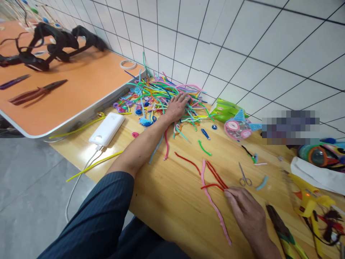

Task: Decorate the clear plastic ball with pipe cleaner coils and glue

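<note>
My left hand [178, 107] reaches out over a heap of colourful pipe cleaners [159, 88] by the tiled wall; its fingers are spread and rest on the heap. Pinched between thumb and fingers of my right hand [246, 212] are red pipe cleaners [215, 173], one of them bent to the left. They lie close against a long pink pipe cleaner [214, 205] on the wooden table. A separate red pipe cleaner [187, 160] touches or nearly touches the pink one near its top. Small scissors [244, 177] lie just beyond my right hand.
At right are a yellow glue gun [307, 196] with a lit orange light and pliers [285, 230]. A white power bank [107, 129] with a cable sits at left. A green packet [226, 109] and fish-like craft [238, 127] stand near the wall. An orange table [81, 111] adjoins.
</note>
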Tool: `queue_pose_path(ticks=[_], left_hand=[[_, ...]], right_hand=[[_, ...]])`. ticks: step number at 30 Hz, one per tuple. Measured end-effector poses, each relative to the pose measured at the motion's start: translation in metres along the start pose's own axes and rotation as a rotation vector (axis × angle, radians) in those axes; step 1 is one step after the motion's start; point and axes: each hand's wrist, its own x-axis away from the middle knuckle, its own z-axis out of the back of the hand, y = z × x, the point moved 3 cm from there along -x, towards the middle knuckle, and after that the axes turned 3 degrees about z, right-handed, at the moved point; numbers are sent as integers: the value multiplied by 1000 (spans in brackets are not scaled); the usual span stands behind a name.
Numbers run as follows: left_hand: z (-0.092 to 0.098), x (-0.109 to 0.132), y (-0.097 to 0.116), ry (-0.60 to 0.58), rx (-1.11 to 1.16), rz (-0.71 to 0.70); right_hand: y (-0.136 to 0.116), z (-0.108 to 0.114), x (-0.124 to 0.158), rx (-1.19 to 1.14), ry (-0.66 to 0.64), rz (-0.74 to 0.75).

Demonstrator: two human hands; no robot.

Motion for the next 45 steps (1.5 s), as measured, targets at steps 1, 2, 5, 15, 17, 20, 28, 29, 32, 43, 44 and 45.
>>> queue_pose_path(ticks=[1,2,5,15,17,20,28,29,32,43,44,45], left_hand=[[-4,1,0,-63,-6,-13],[-7,1,0,-105,-11,-20],[-12,2,-1,-112,-20,-31],[-12,2,-4,-70,7,-8],[-13,2,-6,-63,14,-10],[-12,3,-7,-61,7,-20],[-8,4,-4,-48,7,-21],[-8,4,-4,-43,13,-19],[-9,3,-4,-35,25,-13],[-11,2,-5,-19,47,-16],[-12,1,-5,-14,56,-13],[-12,1,-6,-8,65,-7]], right_hand=[[-2,3,-4,3,-7,11],[-4,5,-9,3,-17,21],[-12,10,-31,3,-41,53],[-17,-38,-155,78,-39,72],[-9,-58,-182,118,-44,27],[5,-85,-220,147,-70,-30],[67,-123,-288,185,12,-277],[74,-126,-295,179,19,-295],[89,-135,-313,169,50,-321],[91,-163,-349,219,30,-297],[91,-165,-348,215,23,-287],[92,-167,-346,209,15,-281]])
